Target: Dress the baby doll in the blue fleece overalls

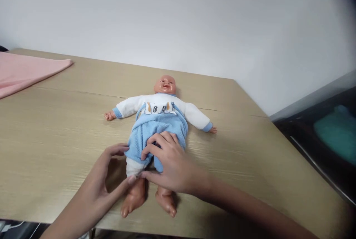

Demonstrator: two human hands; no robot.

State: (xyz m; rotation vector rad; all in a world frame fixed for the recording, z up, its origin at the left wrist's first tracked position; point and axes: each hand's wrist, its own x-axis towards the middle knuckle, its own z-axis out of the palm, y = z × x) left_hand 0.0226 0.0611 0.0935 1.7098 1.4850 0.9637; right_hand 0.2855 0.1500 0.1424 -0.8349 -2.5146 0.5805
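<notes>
Doll (160, 124) on table (69, 127)
Cloth (27, 70) at left; wall (178, 20) behind; left hand (101, 176) at one leg; right hand (174, 163) over lower body

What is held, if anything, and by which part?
Left hand and right hand touch a plastic-headed doll in blue-and-white clothes: thumbs at one white leg cuff, fingers on blue fleece. Any grip is unclear.

Blue overalls (148, 127), white sleeves (195, 116), pink cloth (25, 71)

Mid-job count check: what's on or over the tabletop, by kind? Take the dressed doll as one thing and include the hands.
Doll: 1
Cloth: 1
Hands: 2, left hand and right hand
Total: 4
</notes>
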